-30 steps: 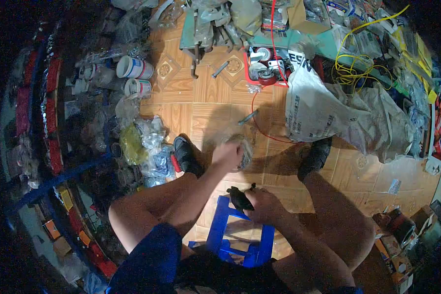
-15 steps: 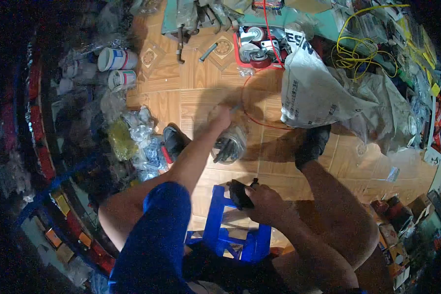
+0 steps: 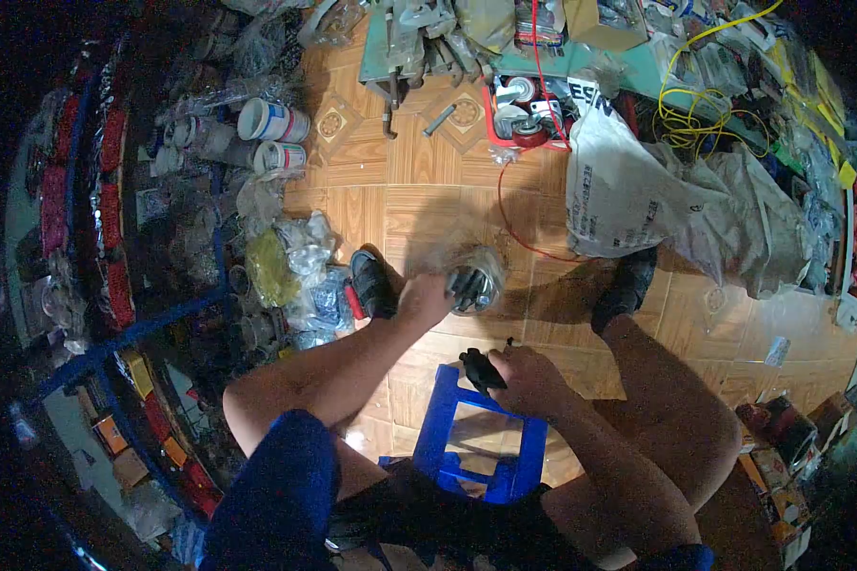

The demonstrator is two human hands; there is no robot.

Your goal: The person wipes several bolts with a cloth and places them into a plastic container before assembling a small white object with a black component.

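Observation:
My left hand (image 3: 425, 299) is at the left side of a clear plastic container or bag (image 3: 490, 271) standing on the floor between my feet. Inside it show dark, rod-like pieces (image 3: 463, 285), close to my fingertips. My fingers look curled; whatever they hold is hidden. Nearer to me, my right hand (image 3: 531, 383) is closed round a black object (image 3: 484, 371) whose kind I cannot make out, above a blue stool frame (image 3: 435, 419). A grey rod-like bolt (image 3: 439, 121) lies apart on the tiles.
A red tray (image 3: 492, 124) of caster wheels stands ahead, beside a white woven sack (image 3: 614, 195). A red cord (image 3: 507, 214) curves over the floor. White tubs (image 3: 278, 157) and plastic bags (image 3: 305, 252) line the left; cardboard boxes (image 3: 771, 466) are at right.
My left hand has come down toward me from above the plastic container to its left side. My right hand still holds the black object. The whole view has shifted a little.

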